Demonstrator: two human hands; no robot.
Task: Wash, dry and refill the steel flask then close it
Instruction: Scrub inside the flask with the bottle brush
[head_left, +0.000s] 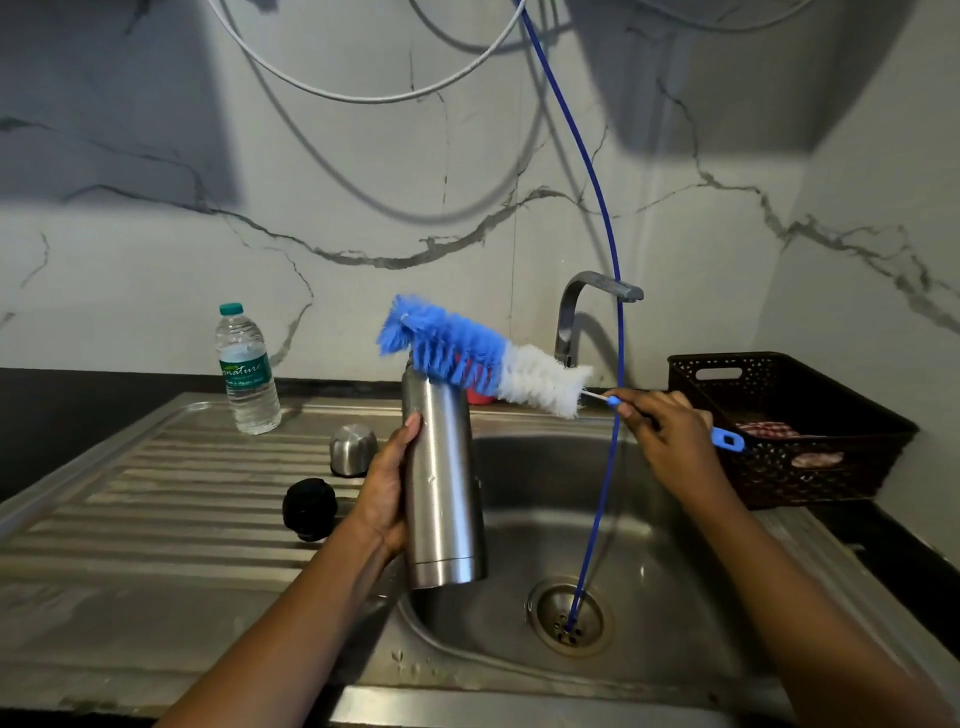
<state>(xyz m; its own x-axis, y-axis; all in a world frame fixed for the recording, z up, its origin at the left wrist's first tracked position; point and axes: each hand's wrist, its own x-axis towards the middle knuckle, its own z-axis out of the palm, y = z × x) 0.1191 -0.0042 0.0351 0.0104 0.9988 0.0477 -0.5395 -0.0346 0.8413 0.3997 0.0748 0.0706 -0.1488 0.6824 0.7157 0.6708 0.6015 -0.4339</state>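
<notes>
The steel flask (441, 467) is almost upright, mouth up, clamped in the left hand (382, 499) grip. The right hand (670, 436) grip is closed on the brush (452, 348) handle.

Ribbed steel drainboard (156, 493) — water bottle (248, 374), steel cap (353, 449), black stopper (310, 508) standing on it.

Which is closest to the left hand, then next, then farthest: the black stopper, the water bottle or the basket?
1. Black stopper: just left of the left hand, which holds the flask.
2. Water bottle: farther left, at the back of the drainboard.
3. Basket: far right, across the sink.
</notes>
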